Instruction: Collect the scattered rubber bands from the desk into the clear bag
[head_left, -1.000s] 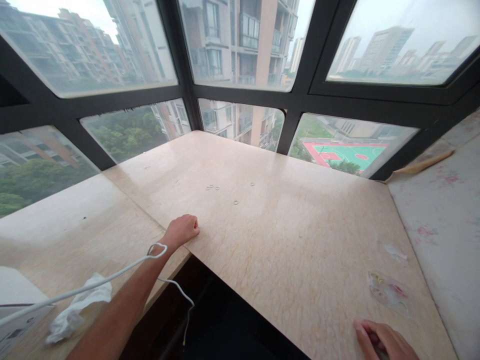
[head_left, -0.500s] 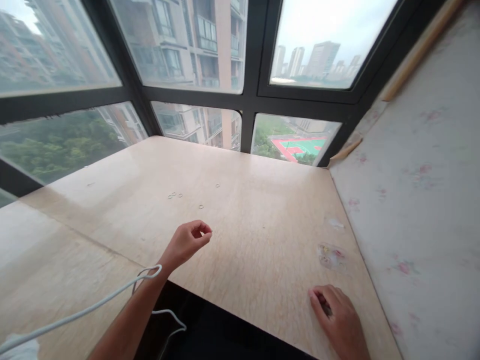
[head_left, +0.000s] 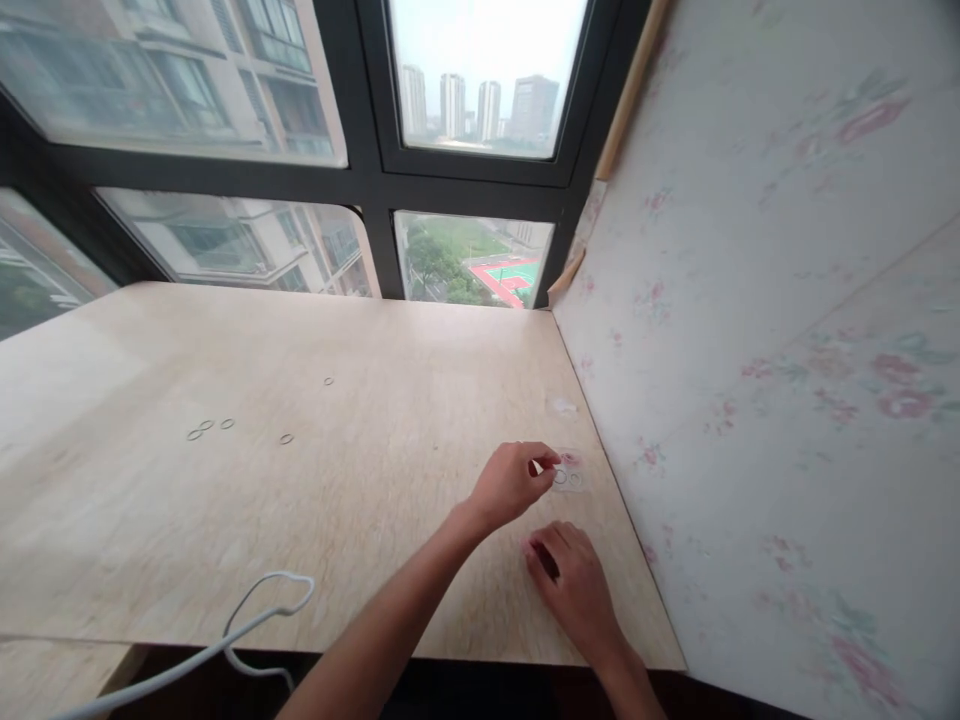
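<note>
My left hand [head_left: 516,483] reaches across to the right, its thumb and fingertips pinched together at the edge of a small clear plastic packet [head_left: 571,486]. Thin rings and a reddish piece show in or on that packet. One ring [head_left: 560,477] lies right at the left fingertips; whether they grip it is unclear. Just below, my right hand [head_left: 571,580] rests on the table with fingers curled in toward the thumb. What it holds, if anything, is hidden. Farther left on the tabletop lie several thin rings, among them a lone ring [head_left: 286,438].
The pale wood-grain tabletop [head_left: 360,540] meets a flowered wall [head_left: 720,300] on the right and dark-framed windows [head_left: 472,190] behind. A white cable [head_left: 292,595] loops over the front edge at left. A small whitish scrap [head_left: 564,406] lies beyond the packet.
My view has turned to the right. My left hand, still pinched, has moved right from the middle of the table to the packet. My right hand stays curled near the packet.
</note>
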